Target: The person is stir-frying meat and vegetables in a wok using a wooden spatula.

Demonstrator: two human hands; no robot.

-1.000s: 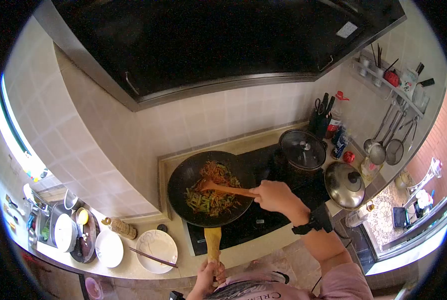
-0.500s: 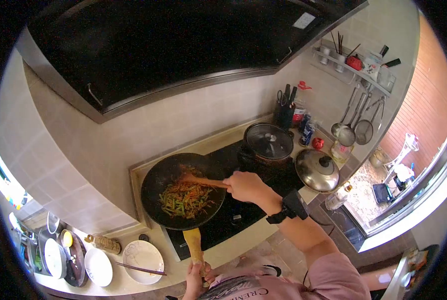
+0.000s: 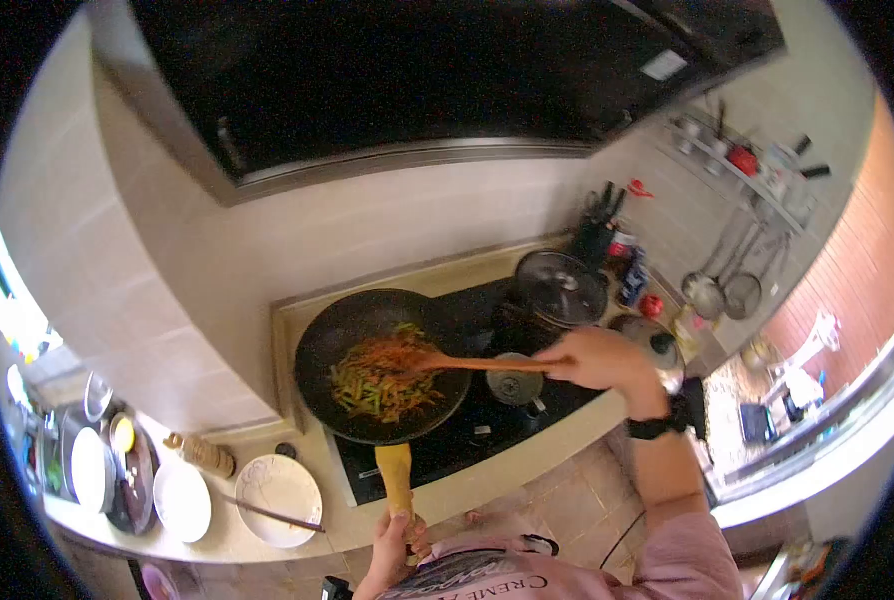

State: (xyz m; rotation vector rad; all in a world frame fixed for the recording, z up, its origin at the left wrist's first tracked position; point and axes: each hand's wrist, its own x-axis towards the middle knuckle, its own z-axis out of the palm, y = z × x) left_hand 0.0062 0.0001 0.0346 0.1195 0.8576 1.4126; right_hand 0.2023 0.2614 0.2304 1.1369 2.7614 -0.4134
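My left hand (image 3: pixel 399 540) is wrapped round the yellow handle (image 3: pixel 395 480) of a black wok (image 3: pixel 332 335) on the stove. Sliced green vegetables and orange shreds (image 3: pixel 382 375) lie heaped in the wok. Closed round the end of a wooden spatula (image 3: pixel 492 364), my right hand (image 3: pixel 604 360) is out over the stove, right of the wok. The spatula's tip rests among the orange shreds, where its blade is partly hidden. Below the spatula shows the bare burner (image 3: pixel 515 385).
Right of the wok stand a lidded black pot (image 3: pixel 562 290) and a knife block (image 3: pixel 595 235). A metal lid (image 3: pixel 657 345) is partly behind my right hand. Chopsticks lie across a plate (image 3: pixel 277 485) at left, beside a white bowl (image 3: pixel 182 500) and a bottle (image 3: pixel 202 453). Ladles (image 3: pixel 705 295) hang at right.
My right hand has moved right with the spatula, uncovering the burner. The spatula's tip has shifted right through the food. The whole view has tilted a little; my left hand stays on the handle.
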